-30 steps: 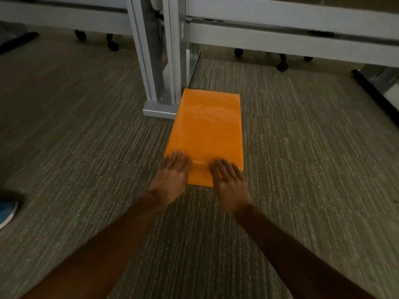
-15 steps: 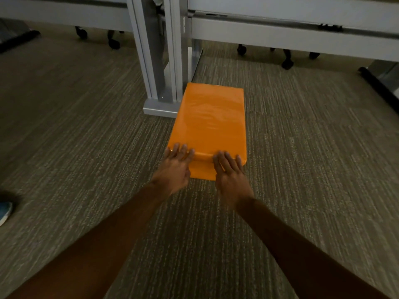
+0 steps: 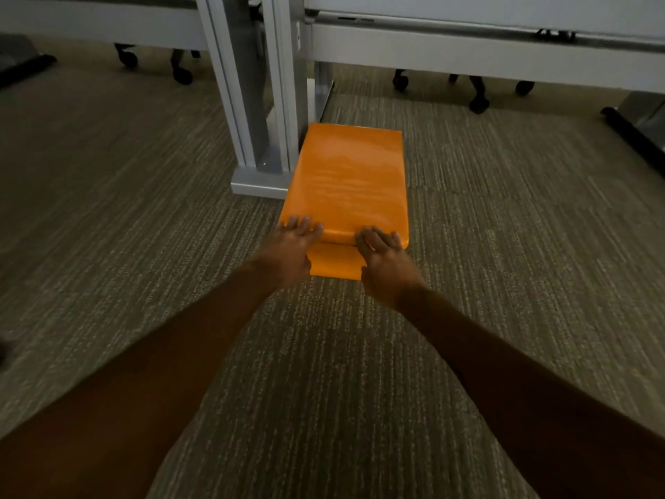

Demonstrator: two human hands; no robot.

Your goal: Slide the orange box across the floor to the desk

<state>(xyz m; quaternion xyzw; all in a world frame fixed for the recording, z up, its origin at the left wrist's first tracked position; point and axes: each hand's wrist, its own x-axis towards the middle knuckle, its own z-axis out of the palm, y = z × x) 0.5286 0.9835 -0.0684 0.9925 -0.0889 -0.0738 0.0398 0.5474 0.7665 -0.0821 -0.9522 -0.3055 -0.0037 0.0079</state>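
Observation:
A long orange box [image 3: 347,181] lies flat on the grey carpet, its far end beside the desk's grey metal leg [image 3: 266,102]. My left hand [image 3: 293,246] presses flat against the box's near left corner, fingers over its top edge. On the near right corner rests my right hand [image 3: 383,257] in the same way, fingers spread on the edge. Neither hand wraps around the box. The desk's grey frame [image 3: 467,55] runs across the top of the view.
The leg's flat foot [image 3: 257,183] sits on the carpet just left of the box. Chair castors [image 3: 478,100] stand under the desk on the right, and others [image 3: 180,72] on the left. A dark bar [image 3: 633,133] lies at the far right.
The box has slid away from me along the carpet, further in beside the desk leg. Both hands have stayed on its near end and travelled forward with it.

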